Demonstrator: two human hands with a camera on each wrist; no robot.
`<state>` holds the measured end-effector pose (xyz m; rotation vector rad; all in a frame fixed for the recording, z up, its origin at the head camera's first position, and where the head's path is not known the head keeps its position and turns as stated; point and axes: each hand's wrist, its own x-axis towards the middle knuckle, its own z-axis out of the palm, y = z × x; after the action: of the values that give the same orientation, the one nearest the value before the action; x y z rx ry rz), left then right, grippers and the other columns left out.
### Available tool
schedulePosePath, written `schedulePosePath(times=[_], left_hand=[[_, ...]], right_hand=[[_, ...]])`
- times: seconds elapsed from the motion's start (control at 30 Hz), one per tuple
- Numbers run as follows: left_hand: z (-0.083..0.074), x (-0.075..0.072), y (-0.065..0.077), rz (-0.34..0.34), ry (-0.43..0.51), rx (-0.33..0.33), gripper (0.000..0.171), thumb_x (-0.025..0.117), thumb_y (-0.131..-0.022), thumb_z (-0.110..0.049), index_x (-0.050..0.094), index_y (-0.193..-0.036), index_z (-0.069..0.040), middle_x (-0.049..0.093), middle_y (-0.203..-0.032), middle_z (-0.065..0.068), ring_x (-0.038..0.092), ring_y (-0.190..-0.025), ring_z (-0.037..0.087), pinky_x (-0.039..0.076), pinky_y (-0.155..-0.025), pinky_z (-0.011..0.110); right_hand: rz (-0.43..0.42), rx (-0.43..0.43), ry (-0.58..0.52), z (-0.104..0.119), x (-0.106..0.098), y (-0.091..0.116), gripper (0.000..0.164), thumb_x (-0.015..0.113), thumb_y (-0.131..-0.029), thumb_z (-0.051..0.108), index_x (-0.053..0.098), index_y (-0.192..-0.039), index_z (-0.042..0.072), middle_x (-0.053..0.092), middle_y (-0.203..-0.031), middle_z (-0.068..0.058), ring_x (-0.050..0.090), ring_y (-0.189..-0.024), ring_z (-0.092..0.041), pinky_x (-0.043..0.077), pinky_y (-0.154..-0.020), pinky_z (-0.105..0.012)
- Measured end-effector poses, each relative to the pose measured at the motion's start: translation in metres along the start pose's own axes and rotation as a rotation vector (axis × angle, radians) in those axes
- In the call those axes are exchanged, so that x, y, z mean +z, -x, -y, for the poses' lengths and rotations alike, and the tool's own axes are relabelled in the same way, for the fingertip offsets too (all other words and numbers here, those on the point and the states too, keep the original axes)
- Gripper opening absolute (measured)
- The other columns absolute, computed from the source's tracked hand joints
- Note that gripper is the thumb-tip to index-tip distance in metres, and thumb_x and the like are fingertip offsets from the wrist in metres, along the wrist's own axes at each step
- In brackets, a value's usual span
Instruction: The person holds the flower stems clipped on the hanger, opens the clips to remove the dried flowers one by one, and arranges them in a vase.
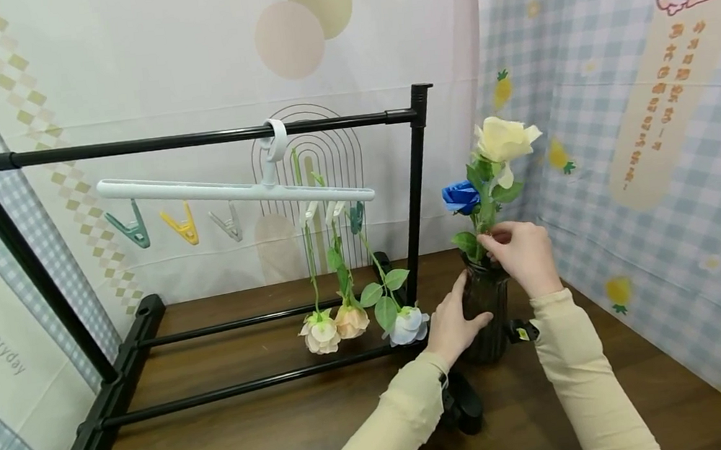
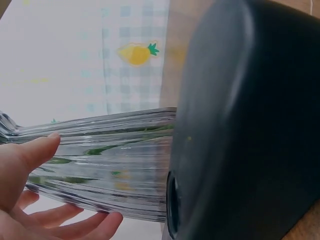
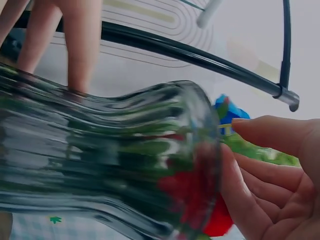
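A dark, ribbed glass vase [image 1: 488, 318] stands on the table, and stems show through its wall in the left wrist view. My left hand [image 1: 453, 326] holds its side, thumb and fingers around the glass. Above the mouth, my right hand [image 1: 525, 254] pinches at a flower stem among green leaves; the fingers partly hide it. A cream-white rose [image 1: 504, 140] rises highest from the vase, with a blue rose [image 1: 461, 197] lower on the left. In the right wrist view, a red flower [image 3: 219, 222] shows at the vase's rim, beside my fingers.
Left of the vase is a black rack [image 1: 196, 141]. On it hangs a tilted light-blue hanger [image 1: 201, 190] with several clips; pale flowers [image 1: 320, 332] dangle upside down from some. The rack's black foot [image 1: 464, 403] lies near my left wrist. Patterned cloth [image 1: 647, 154] borders the right side.
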<state>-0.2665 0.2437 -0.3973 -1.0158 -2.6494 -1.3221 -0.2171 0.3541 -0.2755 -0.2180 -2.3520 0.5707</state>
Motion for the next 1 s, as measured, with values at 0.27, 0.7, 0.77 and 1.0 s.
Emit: schedulePosePath(times=[0.27, 0.7, 0.77, 1.0], left_hand=[[0.003, -0.002, 0.002, -0.011, -0.013, 0.002, 0.08, 0.07, -0.088, -0.038, 0.025, -0.154, -0.029, 0.055, -0.14, 0.01, 0.06, -0.119, 0.032, 0.05, -0.095, 0.047], [0.002, -0.005, 0.001, 0.006, -0.054, 0.043, 0.08, 0.069, -0.089, -0.038, 0.025, -0.154, -0.023, 0.054, -0.141, 0.01, 0.061, -0.119, 0.028, 0.052, -0.094, 0.045], [0.002, -0.005, 0.001, 0.015, -0.054, 0.038, 0.08, 0.068, -0.089, -0.039, 0.025, -0.154, -0.023, 0.053, -0.142, 0.01, 0.062, -0.118, 0.029, 0.052, -0.093, 0.044], [-0.001, -0.01, 0.006, 0.048, 0.018, 0.024, 0.075, 0.065, -0.092, -0.033, 0.024, -0.154, -0.019, 0.045, -0.148, 0.01, 0.057, -0.124, 0.028, 0.05, -0.098, 0.041]], right_hand=[[-0.116, -0.033, -0.002, 0.007, -0.006, 0.01, 0.024, 0.066, -0.089, 0.016, 0.073, -0.093, -0.006, 0.072, -0.081, -0.024, 0.068, -0.071, -0.037, 0.052, -0.067, -0.05], [-0.327, -0.083, -0.022, 0.027, -0.005, 0.036, 0.02, 0.068, -0.089, 0.019, 0.076, -0.085, 0.002, 0.072, -0.07, -0.014, 0.064, -0.058, -0.026, 0.041, -0.054, -0.021], [-0.325, -0.102, -0.029, 0.029, -0.003, 0.04, 0.018, 0.069, -0.088, 0.02, 0.076, -0.082, 0.004, 0.072, -0.067, -0.011, 0.063, -0.056, -0.023, 0.037, -0.054, -0.014], [-0.242, -0.232, -0.077, 0.034, 0.006, 0.044, 0.015, 0.069, -0.088, 0.015, 0.075, -0.076, 0.007, 0.069, -0.061, -0.004, 0.061, -0.053, -0.015, 0.039, -0.053, -0.014]])
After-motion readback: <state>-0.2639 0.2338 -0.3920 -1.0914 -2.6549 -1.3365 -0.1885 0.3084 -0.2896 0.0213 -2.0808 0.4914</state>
